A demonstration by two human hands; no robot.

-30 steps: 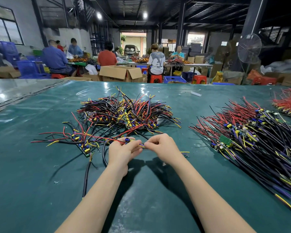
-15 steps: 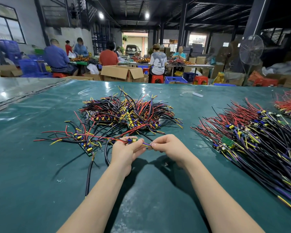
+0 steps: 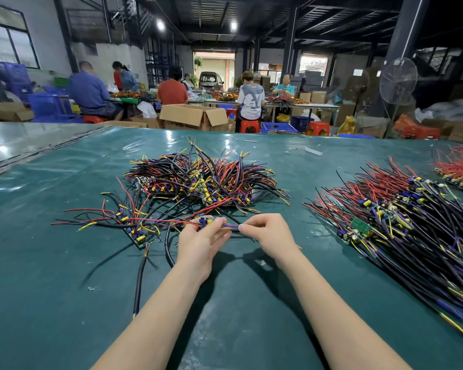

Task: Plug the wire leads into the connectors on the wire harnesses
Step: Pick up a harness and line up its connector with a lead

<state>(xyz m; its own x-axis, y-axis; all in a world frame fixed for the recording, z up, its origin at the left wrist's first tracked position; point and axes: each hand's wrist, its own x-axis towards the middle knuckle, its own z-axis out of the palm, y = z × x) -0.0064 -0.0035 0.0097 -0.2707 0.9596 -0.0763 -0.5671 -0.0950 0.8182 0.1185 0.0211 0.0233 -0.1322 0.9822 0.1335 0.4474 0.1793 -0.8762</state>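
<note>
We hold the wire harness (image 3: 204, 221) in the left hand (image 3: 198, 244), with the fingers curled round its connector end, at the near edge of the tangled pile (image 3: 198, 180). The right hand (image 3: 267, 233) pinches the wire leads (image 3: 230, 227) between thumb and fingertips, just beside the left hand and above the counter (image 3: 64, 289). We cannot tell whether the leads are seated. A push off the connector's axis would likely bend a lead or leave it only partly inserted. A pinch too far from the tip could let the lead buckle. The trailing red wires reach into the pile, so lifting the harness could snag and drag its neighbours.
</note>
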